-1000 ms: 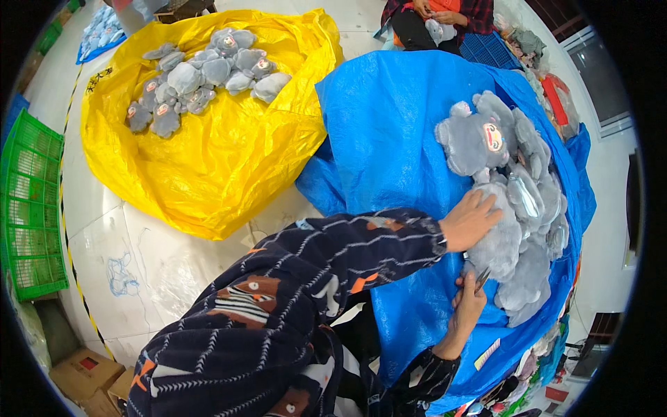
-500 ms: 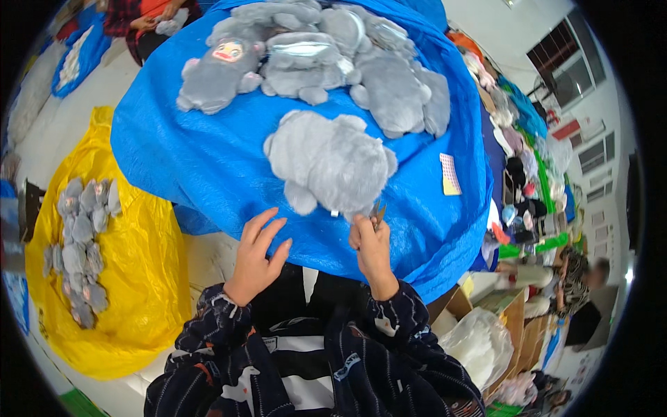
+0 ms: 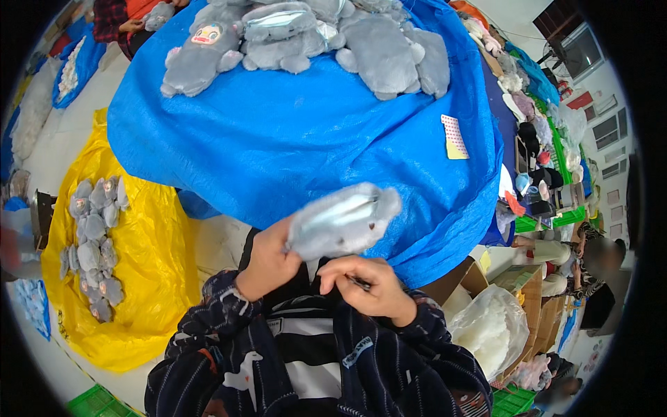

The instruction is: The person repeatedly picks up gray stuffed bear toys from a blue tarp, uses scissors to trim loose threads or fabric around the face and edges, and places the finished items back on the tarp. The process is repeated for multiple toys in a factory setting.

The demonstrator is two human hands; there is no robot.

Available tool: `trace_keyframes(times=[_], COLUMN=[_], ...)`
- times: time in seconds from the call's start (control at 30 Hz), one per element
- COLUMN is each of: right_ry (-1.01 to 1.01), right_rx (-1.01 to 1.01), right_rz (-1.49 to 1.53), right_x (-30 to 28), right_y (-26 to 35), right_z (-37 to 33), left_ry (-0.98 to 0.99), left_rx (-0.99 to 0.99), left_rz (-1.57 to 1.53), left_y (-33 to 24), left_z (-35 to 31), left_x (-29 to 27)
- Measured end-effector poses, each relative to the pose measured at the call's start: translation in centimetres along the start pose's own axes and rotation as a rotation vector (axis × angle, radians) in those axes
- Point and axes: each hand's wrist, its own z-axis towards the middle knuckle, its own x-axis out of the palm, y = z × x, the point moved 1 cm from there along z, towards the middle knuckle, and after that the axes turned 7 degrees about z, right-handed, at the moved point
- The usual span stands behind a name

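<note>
My left hand [image 3: 267,258] grips the end of a grey plush toy piece [image 3: 333,226], held up above the near edge of the blue sheet. A shiny pale-blue strip runs along its upper side, and a small dark spot shows near its right end. Just below it, my right hand [image 3: 368,288] is curled around small scissors [image 3: 359,283]; most of them is hidden by the fingers. At the far side of the sheet lie several grey plush toys [image 3: 381,55], one with a printed doll face [image 3: 207,35].
The blue sheet [image 3: 278,146] covers the work surface, with a dotted sticker card [image 3: 455,137] at its right. On the left, a yellow sheet [image 3: 156,278] bears several small grey plush toys. A clear bag of white stuffing [image 3: 490,326] and cardboard boxes stand at right. A co-worker sits at upper left.
The grey plush piece has come off the sheet toward me, turned so its pale-blue strip shows. My left hand has taken hold of it. My right hand drew back with the scissors.
</note>
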Motion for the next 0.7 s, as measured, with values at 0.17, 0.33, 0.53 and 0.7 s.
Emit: trace_keyframes(times=[0.17, 0.33, 0.53, 0.7], right_ry=[-0.6, -0.467, -0.515, -0.516], right_rx=[-0.017, 0.054, 0.169, 0.238], right_rz=[-0.156, -0.218, -0.103, -0.132], right_x=[-5.0, -4.5, -3.9, -3.8], right_y=[-0.5, -6.1, -8.1, -8.8], right_z=[-1.5, -1.3, -1.1, -1.7], left_ry=[0.187, 0.312, 0.306, 0.249], left_rx=[-0.296, -0.347, -0.356, -0.427], left_rz=[-0.541, -0.531, -0.562, -0.478], left_y=[4.1, 4.9, 3.6, 3.4], left_z=[-2.3, -4.3, -3.3, -2.9], left_x=[0.1, 0.7, -0.5, -0.1])
